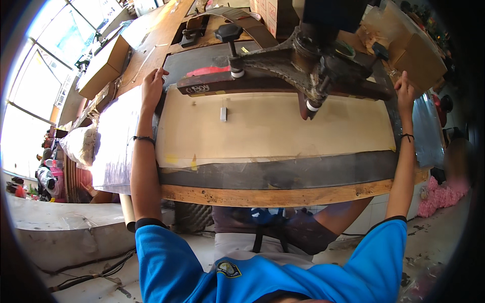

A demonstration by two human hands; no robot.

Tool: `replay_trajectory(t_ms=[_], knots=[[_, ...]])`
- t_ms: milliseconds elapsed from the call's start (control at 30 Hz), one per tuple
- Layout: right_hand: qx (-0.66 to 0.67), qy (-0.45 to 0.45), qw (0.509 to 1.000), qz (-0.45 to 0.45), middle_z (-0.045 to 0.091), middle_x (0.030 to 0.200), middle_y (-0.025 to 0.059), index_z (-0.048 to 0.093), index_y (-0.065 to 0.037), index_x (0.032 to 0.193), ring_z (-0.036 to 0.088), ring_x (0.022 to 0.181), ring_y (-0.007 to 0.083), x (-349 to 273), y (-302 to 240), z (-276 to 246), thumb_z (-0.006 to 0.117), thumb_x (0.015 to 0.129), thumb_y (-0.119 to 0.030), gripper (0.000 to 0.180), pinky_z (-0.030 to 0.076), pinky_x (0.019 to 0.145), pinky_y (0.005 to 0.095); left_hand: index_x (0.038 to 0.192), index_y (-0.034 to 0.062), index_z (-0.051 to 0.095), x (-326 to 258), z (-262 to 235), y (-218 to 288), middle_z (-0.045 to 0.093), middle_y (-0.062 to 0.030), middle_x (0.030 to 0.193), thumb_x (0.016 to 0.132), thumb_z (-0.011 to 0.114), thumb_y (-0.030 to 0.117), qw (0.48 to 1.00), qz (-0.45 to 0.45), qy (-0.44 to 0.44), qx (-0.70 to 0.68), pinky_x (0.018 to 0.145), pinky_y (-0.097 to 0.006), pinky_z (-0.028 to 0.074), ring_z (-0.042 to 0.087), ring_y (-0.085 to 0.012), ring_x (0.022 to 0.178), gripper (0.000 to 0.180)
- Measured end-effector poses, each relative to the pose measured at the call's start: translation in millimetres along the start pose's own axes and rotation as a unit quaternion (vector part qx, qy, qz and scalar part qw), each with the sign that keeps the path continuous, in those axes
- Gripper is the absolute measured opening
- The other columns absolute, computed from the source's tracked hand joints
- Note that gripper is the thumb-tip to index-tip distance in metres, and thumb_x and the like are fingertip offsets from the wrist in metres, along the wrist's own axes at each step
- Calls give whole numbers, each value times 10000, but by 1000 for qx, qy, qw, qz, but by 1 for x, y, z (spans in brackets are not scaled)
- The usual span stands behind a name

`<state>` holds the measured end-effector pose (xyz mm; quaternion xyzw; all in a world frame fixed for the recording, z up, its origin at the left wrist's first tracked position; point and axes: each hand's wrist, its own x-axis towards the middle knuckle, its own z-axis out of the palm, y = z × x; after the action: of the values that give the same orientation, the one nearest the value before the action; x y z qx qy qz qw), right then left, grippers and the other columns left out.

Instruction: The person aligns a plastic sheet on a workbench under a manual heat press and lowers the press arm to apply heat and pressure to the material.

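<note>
My left hand [153, 87] is at the left side of the dark-topped table, its fingers bent and pressed together. At the right side is my right hand [404, 92], index finger pointing away and the others curled. Both seem to pinch the far edge of a clear plastic sheet, shiny beside my left forearm [117, 146] and bluish past my right; its middle is hard to see. Between my arms lies a cream panel [283, 126] with a small grey block [224, 114] near its upper left. A dark metal bar [288, 83] crosses the panel's far side.
Above the bar stands a heavy cast machine arm [283, 58] with a black knob [228, 33]. Cardboard boxes stand at the left [104, 67] and right [417, 58]. A worn wooden edge [283, 196] borders the table nearest me. Pink material [439, 197] lies low at the right.
</note>
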<state>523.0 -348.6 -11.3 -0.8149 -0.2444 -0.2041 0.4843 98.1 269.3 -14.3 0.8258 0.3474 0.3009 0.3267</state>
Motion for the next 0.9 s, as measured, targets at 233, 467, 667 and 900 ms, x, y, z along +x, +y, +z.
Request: replay_trajectory(t_ms=[233,467,667,900], knots=[[-6,19,1000,-3,399,642,-13,454,-52,661,358,639,99,4,4,-12,417,1121,-456,614,319,636,287,955,35,728,-2,-6,5,473,51,691,1084,512,352,996,-2,52,-78,587,-268,334,405,-65,629,405],[12,23,1000,-10,393,670,-20,452,-72,671,346,646,95,2,-12,-13,414,1127,-434,583,309,637,282,961,48,735,0,-2,0,496,39,691,1081,512,366,1000,-5,1,-25,581,-269,345,421,-60,621,407],[2,38,999,-2,416,684,-20,466,-72,685,364,660,96,3,-12,-23,425,1125,-426,566,317,644,280,962,49,735,1,1,5,493,37,686,1085,504,364,1000,-9,-9,-27,584,-271,357,432,-62,623,410],[38,98,994,-13,428,703,-26,461,-80,690,365,675,90,-4,-22,-21,429,1124,-428,557,299,647,271,942,25,729,-2,-1,6,498,21,680,1088,499,363,999,-7,4,-45,602,-285,375,454,-80,642,435]])
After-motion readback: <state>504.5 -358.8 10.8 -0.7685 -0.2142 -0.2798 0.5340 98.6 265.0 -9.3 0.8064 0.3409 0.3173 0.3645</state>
